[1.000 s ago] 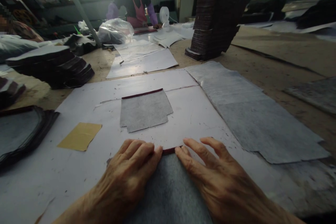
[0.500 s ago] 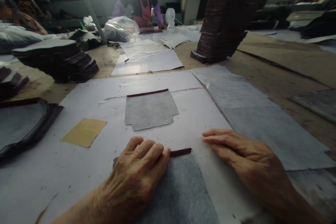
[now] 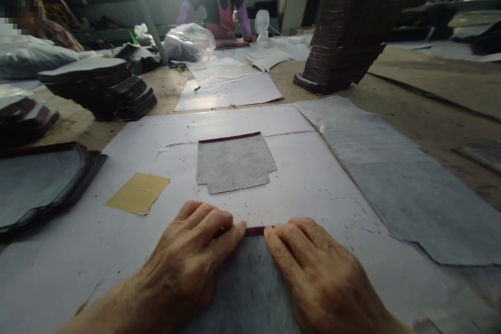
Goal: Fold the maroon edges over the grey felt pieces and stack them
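Observation:
A grey fabric piece (image 3: 250, 287) lies in front of me with a narrow dark red folded edge (image 3: 255, 231) along its far side. My left hand (image 3: 191, 255) is closed at the left part of that edge, thumb and curled fingers on it. On the other side, my right hand (image 3: 324, 266) has its fingers pressed together on the right part of the edge. A short stretch of red shows between the two hands; the rest of the edge is hidden under them. Farther off, a second grey piece (image 3: 237, 164) with a notched outline and red edge lies flat.
White sheets (image 3: 305, 162) cover the table. A tan square (image 3: 139, 193) lies at left, near layered grey pieces (image 3: 35, 182). Dark stacks stand at the back left (image 3: 102, 88) and back right (image 3: 348, 36). Grey sheeting (image 3: 410, 182) lies right. A co-worker (image 3: 219, 5) stands across the table.
My right hand has moved left from the white sheet onto the red edge. My left hand stays on the piece, its thumb still at the edge. The view has shifted slightly.

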The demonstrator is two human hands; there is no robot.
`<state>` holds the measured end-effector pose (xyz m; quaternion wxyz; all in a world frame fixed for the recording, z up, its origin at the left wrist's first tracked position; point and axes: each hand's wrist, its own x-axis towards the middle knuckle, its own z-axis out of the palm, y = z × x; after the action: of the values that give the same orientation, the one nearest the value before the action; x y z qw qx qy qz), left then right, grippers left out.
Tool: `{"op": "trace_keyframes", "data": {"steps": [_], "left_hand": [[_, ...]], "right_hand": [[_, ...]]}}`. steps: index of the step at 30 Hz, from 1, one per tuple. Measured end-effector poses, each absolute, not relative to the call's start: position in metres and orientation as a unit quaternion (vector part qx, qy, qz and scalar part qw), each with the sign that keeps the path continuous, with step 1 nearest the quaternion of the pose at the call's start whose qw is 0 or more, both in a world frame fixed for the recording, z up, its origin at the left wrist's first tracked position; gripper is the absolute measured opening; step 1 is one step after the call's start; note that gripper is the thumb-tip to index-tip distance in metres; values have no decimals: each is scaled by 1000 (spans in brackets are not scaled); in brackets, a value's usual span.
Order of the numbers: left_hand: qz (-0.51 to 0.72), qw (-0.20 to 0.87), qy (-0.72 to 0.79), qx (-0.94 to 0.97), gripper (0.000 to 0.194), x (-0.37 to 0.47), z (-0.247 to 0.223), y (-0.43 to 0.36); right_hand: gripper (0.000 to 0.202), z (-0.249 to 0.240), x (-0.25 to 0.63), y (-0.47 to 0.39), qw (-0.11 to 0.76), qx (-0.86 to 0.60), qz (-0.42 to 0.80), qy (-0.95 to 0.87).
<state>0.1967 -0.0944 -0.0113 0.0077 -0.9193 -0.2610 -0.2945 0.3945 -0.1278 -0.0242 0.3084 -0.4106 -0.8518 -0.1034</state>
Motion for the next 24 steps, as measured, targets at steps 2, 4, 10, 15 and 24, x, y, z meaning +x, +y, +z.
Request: {"op": "trace_keyframes", "data": {"steps": [2,4,10,15,24], "left_hand": [[-287,-2,-262,-921,31,187,-13,-94],[-278,-12,-255,-926,33,181,-15,-94],[-264,-21,-251,-931,31,182,-20,-94],[-289,6,-228,-930,25,186,-16,-94],[-268,-32,-243,-932,27,181,-15,-92]], "right_hand": [[36,-24,396,-128,315,-410,-110,-849],[35,-23,396,-127,314,-404,-121,-850],[34,-17,396,-126,272,-383,-128,-874],[40,-9,388,-127,201,-380,-196,-882],[36,-18,367,-118,297,-333,-117,-887]]}}
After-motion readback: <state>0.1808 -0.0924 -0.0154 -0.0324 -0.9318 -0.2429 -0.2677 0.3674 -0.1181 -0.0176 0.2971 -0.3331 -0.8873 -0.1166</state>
